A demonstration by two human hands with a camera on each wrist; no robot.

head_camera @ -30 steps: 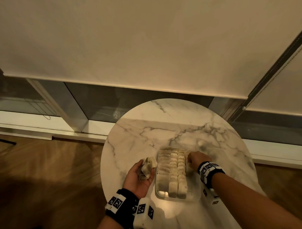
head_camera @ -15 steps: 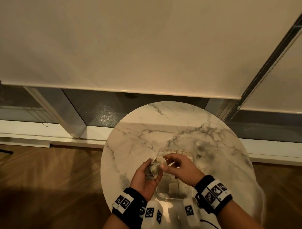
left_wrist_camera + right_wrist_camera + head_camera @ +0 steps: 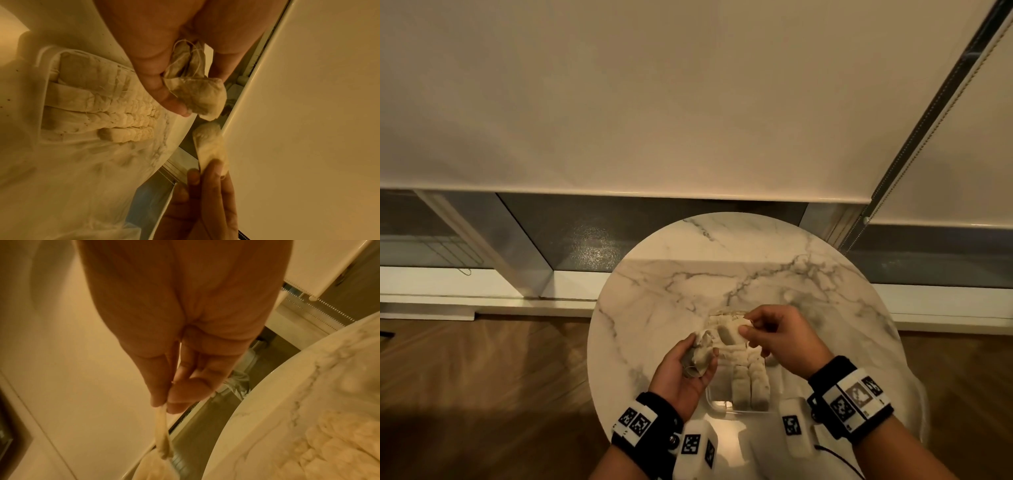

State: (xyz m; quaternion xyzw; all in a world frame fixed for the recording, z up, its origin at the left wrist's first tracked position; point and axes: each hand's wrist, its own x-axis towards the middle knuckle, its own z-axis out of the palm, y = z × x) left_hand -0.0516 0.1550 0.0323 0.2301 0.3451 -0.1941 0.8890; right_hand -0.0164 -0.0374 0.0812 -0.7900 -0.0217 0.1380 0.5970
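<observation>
Dimly, left hand [image 3: 681, 375] grips tea bags [image 3: 698, 358] (count unclear), right hand [image 3: 782, 339] pinches 1 bag [image 3: 726, 334].

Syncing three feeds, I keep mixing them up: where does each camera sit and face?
Head: on the head, facing forward and down at the marble table; left hand, right hand and wristbands show.
Left wrist: along the left hand at its bunch of tea bags.
Right wrist: along the right hand at the tea bag it pinches.
Shared: head and left wrist both show the tray and that pinched bag.
</observation>
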